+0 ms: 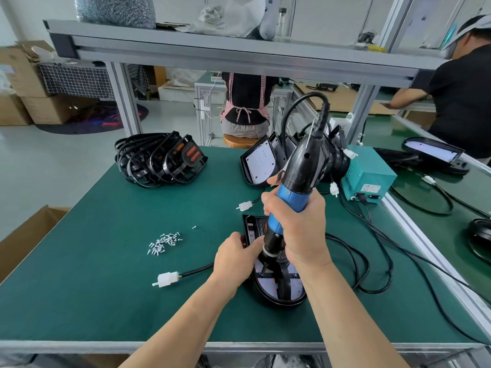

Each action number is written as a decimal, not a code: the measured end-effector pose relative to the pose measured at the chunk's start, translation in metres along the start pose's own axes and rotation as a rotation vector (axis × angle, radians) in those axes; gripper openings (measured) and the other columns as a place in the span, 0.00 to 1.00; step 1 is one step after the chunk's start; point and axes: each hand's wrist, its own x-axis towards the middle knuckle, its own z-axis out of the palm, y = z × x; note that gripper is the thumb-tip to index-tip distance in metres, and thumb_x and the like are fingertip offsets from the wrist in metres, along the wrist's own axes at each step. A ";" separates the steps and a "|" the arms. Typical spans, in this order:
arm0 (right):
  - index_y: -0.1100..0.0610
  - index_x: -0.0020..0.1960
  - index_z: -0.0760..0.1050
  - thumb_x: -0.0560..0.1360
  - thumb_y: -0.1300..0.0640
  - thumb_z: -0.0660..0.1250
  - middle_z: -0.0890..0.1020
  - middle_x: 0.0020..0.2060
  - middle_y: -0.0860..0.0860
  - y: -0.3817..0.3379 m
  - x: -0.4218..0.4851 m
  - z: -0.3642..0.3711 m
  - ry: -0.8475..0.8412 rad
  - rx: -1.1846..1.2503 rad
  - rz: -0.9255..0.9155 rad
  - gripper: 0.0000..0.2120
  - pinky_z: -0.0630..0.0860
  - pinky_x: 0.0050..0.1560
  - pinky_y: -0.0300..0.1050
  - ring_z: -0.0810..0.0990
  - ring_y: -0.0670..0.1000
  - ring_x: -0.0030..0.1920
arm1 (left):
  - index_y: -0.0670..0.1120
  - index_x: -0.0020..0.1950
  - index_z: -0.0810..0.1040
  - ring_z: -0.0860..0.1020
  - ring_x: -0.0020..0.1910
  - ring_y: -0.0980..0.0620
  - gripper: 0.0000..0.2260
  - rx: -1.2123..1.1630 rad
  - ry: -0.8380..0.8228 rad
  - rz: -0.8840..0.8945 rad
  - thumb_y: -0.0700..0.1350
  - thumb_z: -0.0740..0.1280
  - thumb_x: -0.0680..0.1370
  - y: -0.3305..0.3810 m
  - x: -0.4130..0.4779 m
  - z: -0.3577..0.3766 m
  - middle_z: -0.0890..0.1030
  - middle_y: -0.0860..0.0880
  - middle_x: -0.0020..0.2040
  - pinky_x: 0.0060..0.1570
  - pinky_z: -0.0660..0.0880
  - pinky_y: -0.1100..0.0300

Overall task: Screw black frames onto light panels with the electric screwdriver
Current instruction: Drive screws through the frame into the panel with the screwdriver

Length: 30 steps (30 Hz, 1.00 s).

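Right hand [295,229] wraps the electric screwdriver [300,168], which is tilted: bit down on the black frame [282,281] under both hands, cable end up and away. Left hand [235,258] grips the light panel [295,288] edge. Power box [369,176] beyond right hand, label unreadable.

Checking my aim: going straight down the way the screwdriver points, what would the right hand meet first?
Probably the black frame on the light panel; the right hand aims the electric screwdriver there, tip hidden beside the left hand.
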 end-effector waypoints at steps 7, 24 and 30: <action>0.56 0.40 0.77 0.65 0.60 0.72 0.78 0.33 0.49 -0.012 0.004 -0.007 -0.013 0.099 -0.050 0.06 0.75 0.37 0.40 0.75 0.49 0.32 | 0.46 0.38 0.62 0.63 0.32 0.50 0.21 0.029 0.008 0.005 0.58 0.68 0.76 -0.002 0.001 -0.001 0.67 0.51 0.34 0.33 0.64 0.56; 0.55 0.45 0.76 0.67 0.62 0.70 0.76 0.28 0.48 -0.017 0.012 -0.033 0.448 0.135 -0.021 0.08 0.71 0.34 0.38 0.74 0.48 0.31 | 0.48 0.60 0.80 0.71 0.60 0.45 0.10 0.844 0.386 0.126 0.48 0.68 0.80 -0.024 0.055 -0.091 0.77 0.48 0.58 0.58 0.66 0.53; 0.55 0.45 0.76 0.67 0.63 0.70 0.75 0.29 0.49 -0.019 0.010 -0.033 0.473 0.158 -0.013 0.08 0.71 0.33 0.36 0.74 0.48 0.31 | 0.49 0.53 0.80 0.73 0.55 0.46 0.04 0.934 0.364 0.107 0.47 0.67 0.80 -0.019 0.067 -0.092 0.80 0.49 0.53 0.55 0.63 0.54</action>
